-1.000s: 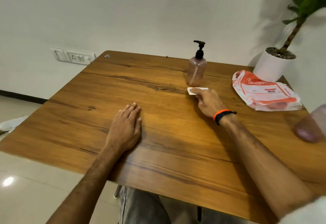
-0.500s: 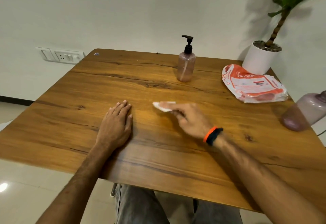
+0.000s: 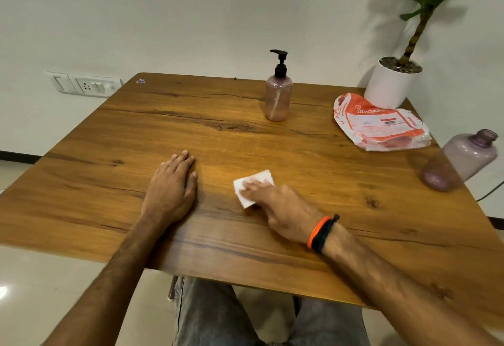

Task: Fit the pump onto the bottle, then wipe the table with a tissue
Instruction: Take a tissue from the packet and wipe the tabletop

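White tissue point(image 3: 253, 188), folded to a small pad, lies flat on the wooden worktop point(image 3: 272, 236) under the fingers of the right hand point(image 3: 275, 206), which we find spread and pressing down on it, not curled round it. The left hand point(image 3: 170, 187) rests palm down at the pad's nine o'clock, fingers straight and together, holding nothing. At twelve o'clock, well apart from both hands, the bottle point(image 3: 278, 97) stands upright with the black pump point(image 3: 280, 63) seated on its neck; we judge the fitting step complete and the wiping step in hand. The bottle's long axis is vertical, and the pump spout points toward nine o'clock. The pad's long axis runs roughly from seven to one o'clock, its exposed edges showing beyond the fingertips. The next move, in our judgement, calls for steady downward pressure and a sweep across ground not yet covered, with the fingers flat so the pad does not bunch or slip out. At two o'clock we note an orange-and-white packet point(image 3: 379, 125), a potted plant point(image 3: 392, 81) behind it, and a second, capless bottle point(image 3: 461, 160) at three o'clock near the worktop's edge.
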Available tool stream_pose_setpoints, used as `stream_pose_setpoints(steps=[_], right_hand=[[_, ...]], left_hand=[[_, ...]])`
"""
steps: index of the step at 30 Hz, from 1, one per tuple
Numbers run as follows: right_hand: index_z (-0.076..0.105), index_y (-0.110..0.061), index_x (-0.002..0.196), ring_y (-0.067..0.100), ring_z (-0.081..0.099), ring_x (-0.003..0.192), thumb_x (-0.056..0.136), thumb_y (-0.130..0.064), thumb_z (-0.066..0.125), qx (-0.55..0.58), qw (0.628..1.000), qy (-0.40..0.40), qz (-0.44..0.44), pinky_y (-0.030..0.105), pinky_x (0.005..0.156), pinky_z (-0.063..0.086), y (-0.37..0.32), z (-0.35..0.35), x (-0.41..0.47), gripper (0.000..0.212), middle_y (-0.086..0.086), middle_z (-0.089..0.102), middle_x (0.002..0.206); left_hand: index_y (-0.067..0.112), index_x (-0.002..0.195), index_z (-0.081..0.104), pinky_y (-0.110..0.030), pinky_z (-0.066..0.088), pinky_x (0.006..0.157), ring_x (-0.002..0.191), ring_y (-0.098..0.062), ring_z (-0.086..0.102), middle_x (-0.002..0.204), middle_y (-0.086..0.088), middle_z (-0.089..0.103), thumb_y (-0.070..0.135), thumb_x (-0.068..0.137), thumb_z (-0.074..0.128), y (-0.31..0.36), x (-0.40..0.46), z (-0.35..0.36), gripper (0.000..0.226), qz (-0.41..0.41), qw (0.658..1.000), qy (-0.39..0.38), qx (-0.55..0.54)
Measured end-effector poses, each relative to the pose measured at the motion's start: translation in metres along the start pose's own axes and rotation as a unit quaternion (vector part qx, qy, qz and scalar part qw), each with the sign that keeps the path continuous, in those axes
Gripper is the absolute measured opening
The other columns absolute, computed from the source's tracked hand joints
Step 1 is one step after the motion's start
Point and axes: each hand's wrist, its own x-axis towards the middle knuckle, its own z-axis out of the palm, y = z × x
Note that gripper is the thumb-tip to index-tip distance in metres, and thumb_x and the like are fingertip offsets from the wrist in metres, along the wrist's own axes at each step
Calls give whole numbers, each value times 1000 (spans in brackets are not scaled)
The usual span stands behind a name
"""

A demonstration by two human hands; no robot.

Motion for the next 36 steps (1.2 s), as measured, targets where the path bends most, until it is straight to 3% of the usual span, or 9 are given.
stream_pose_setpoints(steps=[3, 6, 9, 13, 20, 23, 26, 30, 36], right_hand=[[51, -24, 138, 4, 41, 132, 97, -3, 44, 74, 997, -5, -29, 8, 108, 26, -9, -16, -12, 47, -7, 47, 145], [56, -23, 134, -3, 43, 125, 92, 3, 47, 97, 989, 108, 24, 0, 100, 27, 17, -47, -1, 50, -7, 54, 136], [54, -21, 136, 19, 47, 133, 91, 7, 45, 22, 979, 151, 139, 17, 108, 29, 62, -68, 21, 54, 3, 53, 141], [53, -21, 138, 31, 45, 133, 96, -1, 43, -33, 971, 107, 213, 31, 110, 33, 96, -63, 29, 47, 14, 48, 145], [50, -19, 140, 18, 39, 139, 91, 4, 46, 10, 998, 36, 50, 20, 117, 21, 18, -14, -21, 54, 4, 43, 150], [54, -20, 136, 13, 43, 135, 96, 0, 45, 74, 997, 13, -14, 20, 114, 28, -8, -12, -41, 45, -1, 49, 145], [58, -22, 132, 10, 50, 129, 92, 6, 46, 125, 988, 89, 19, 19, 109, 36, 5, -42, -35, 50, -3, 57, 136], [60, -18, 131, 21, 50, 130, 88, 13, 43, 39, 971, 185, 145, 10, 105, 26, 60, -71, -8, 56, 6, 56, 138], [47, -26, 141, 27, 36, 141, 97, 1, 39, -30, 981, 64, 182, 37, 118, 26, 95, -52, -7, 53, 5, 39, 153]], left_hand=[[10, 146, 41, -39, 16, 122, 147, -22, 26, 157, -7, 33, 25, 101, 40, 2, 0, 0, 48, -4, 1000, 1, 5], [9, 146, 41, -40, 16, 122, 147, -23, 26, 157, -8, 33, 24, 101, 41, 2, -1, -1, 47, 1, 1000, -4, -1], [8, 146, 41, -40, 16, 122, 147, -24, 26, 157, -9, 33, 23, 101, 41, 3, -2, -3, 47, 3, 1000, -4, -2], [8, 145, 42, -40, 17, 122, 147, -24, 26, 157, -9, 34, 23, 101, 41, 3, -1, -3, 47, 1, 1000, -5, -1], [10, 144, 44, -40, 19, 120, 146, -25, 29, 156, -8, 36, 28, 101, 40, -3, 1, 2, 47, 1, 1000, -7, 9], [10, 143, 46, -40, 21, 119, 144, -26, 32, 154, -9, 39, 38, 95, 32, -1, 0, 2, 57, -8, 1000, -2, 13], [9, 142, 46, -42, 21, 119, 144, -27, 32, 154, -10, 39, 37, 94, 33, 0, -1, 1, 57, -7, 1000, -4, 11], [8, 143, 45, -42, 20, 120, 145, -27, 30, 155, -11, 37, 27, 101, 40, 1, -1, -1, 47, -3, 1000, -3, 7], [8, 144, 44, -42, 20, 121, 146, -26, 29, 155, -10, 36, 23, 101, 44, 4, -2, -3, 46, -3, 1000, -5, -1]])
